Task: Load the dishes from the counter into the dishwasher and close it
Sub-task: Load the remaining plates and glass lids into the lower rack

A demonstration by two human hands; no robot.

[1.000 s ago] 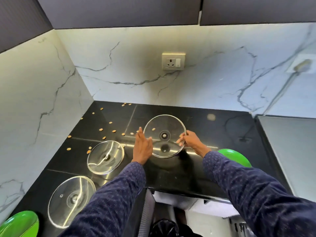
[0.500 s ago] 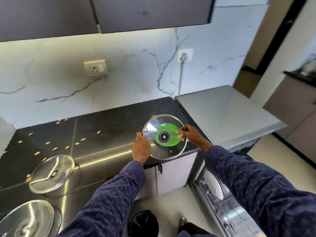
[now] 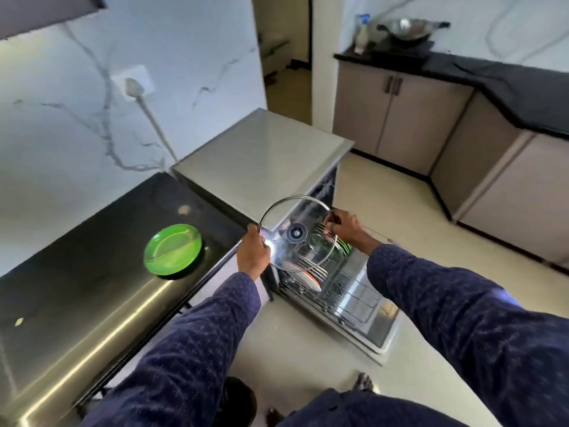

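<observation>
From where I'm watching, the biggest thing is the one black counter (image 3: pixel 77 272) on the left, then the one dishwasher (image 3: pixel 261 155) right beside it, door dropped open with one lower rack (image 3: pixel 345 291) pulled out over it. In that rack I can see a few plates (image 3: pixel 311 280) standing on edge, white and orange, plus something green further back, too blurry for me to count them properly. One glass lid (image 3: pixel 300 235) is up in the air right over the rack, tilted, dark knob in its middle. Two hands are on it: left hand (image 3: pixel 253 253) has fingers curled round the near-left rim, right hand (image 3: pixel 343 224) is pinching the far-right rim. One green plate (image 3: pixel 173 249) sits on the counter near the dishwasher end, well apart from the lid. Way over on the far counter (image 3: pixel 492 75) there's one wok-looking pan (image 3: pixel 406 29) and one bottle (image 3: pixel 361 33) just beside it. One wall plug (image 3: pixel 133 85) above the counter
</observation>
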